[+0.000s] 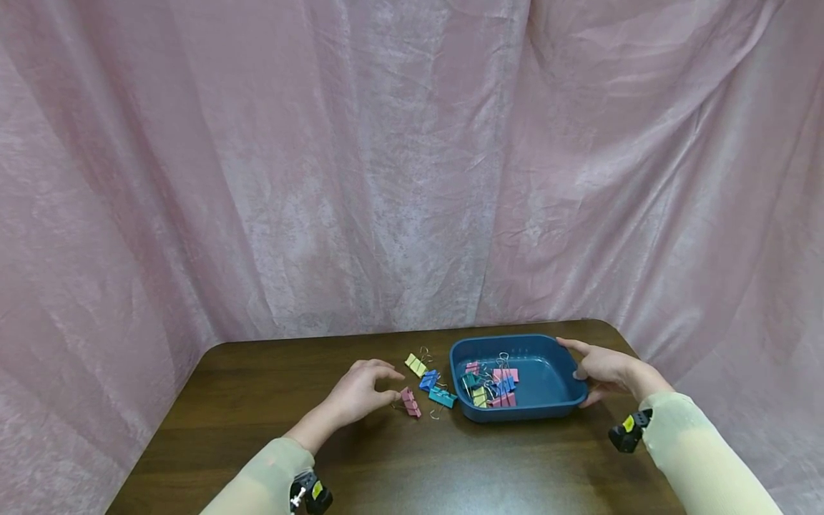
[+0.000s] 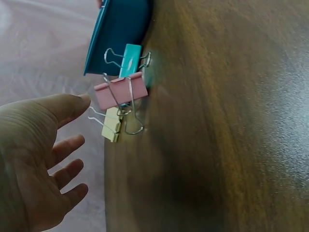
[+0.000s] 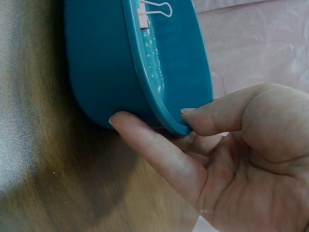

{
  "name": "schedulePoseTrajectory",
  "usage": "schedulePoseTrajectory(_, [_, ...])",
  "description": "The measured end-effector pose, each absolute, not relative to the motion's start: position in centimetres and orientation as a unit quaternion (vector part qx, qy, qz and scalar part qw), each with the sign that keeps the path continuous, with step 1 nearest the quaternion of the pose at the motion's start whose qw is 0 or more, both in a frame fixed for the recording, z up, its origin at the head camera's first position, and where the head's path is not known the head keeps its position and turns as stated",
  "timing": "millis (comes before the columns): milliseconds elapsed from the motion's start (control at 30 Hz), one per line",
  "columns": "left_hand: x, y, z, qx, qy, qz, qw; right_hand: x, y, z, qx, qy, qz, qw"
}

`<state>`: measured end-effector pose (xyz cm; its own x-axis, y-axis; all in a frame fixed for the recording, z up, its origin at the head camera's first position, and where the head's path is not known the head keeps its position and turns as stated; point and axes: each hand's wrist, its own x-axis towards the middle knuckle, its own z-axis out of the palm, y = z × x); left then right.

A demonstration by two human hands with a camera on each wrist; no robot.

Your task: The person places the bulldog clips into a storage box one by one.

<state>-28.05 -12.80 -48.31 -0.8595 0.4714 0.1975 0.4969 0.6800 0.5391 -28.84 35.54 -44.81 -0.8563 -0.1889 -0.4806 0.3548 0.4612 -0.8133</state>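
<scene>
Close by the left hand (image 1: 358,393), on its right side, a loose pink clip (image 1: 410,403) on the tabletop (image 1: 257,379). Just past the thumb tip; cannot tell if touching. Set with its long side from the far edge toward the near edge, near end tipped a bit to the right, wire loops toward the left edge and the hand. Much nearer to that hand than to the right hand (image 1: 610,369). On the left, wide fingers, thumb well away from the rest, with nothing held. On the right, a hold on the blue box (image 1: 543,383) at its right end, with more clips (image 1: 505,386) inside.

In the head view, easy to spot a blue clip (image 1: 429,380) between a yellow clip (image 1: 415,365) and a teal clip (image 1: 442,397); in the left wrist view, mostly hidden behind the pink one. From the right wrist, best look at the thumb tip on the rim and a finger along the outside wall.
</scene>
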Motion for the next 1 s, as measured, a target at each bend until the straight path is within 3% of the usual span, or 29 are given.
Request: schedulePoseTrajectory(1000, [-28.5, -14.4, -50.9, -0.231, -0.932, -0.280, 0.017, -28.6, 35.4, -44.7, 0.050, 0.818, -0.512, 0.258])
